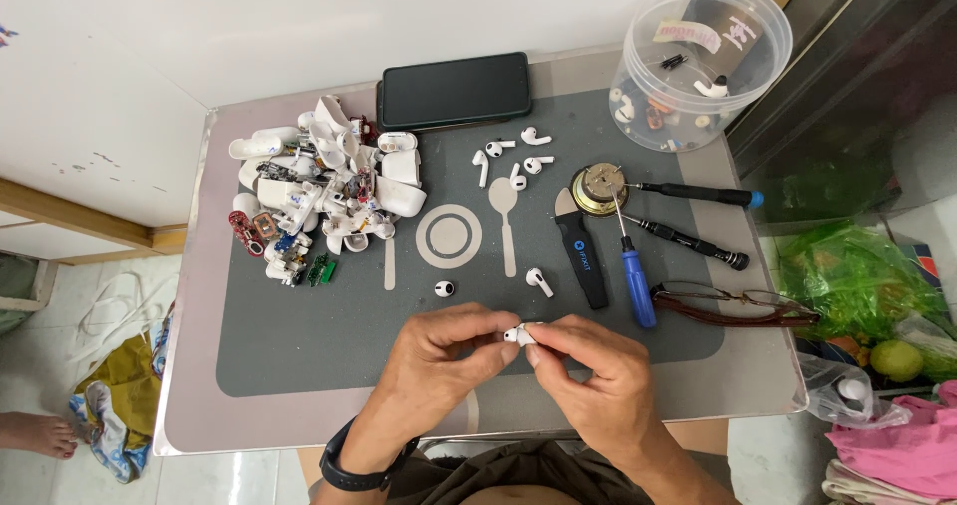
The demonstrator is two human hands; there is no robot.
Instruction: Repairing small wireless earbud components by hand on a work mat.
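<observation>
Held thing: white earbud (519, 335), pinched between both hands above the grey mat's (299, 345) near edge.
Left hand (439, 350): thumb and forefinger closed on the bud's left end.
Right hand (588, 365): fingertips pinching its right end.
Handling: likely light, smooth, slippery, fragile; best gripped by the rounded body.
Nearby: 1 loose earbud (539, 281), blue screwdriver (635, 278).

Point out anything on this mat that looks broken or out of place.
The heap of white earbud cases at the mat's upper left is cracked open, with circuit boards exposed. Loose earbuds lie scattered beside the phone. Both hands, left hand and right hand, pinch one white earbud.
</observation>
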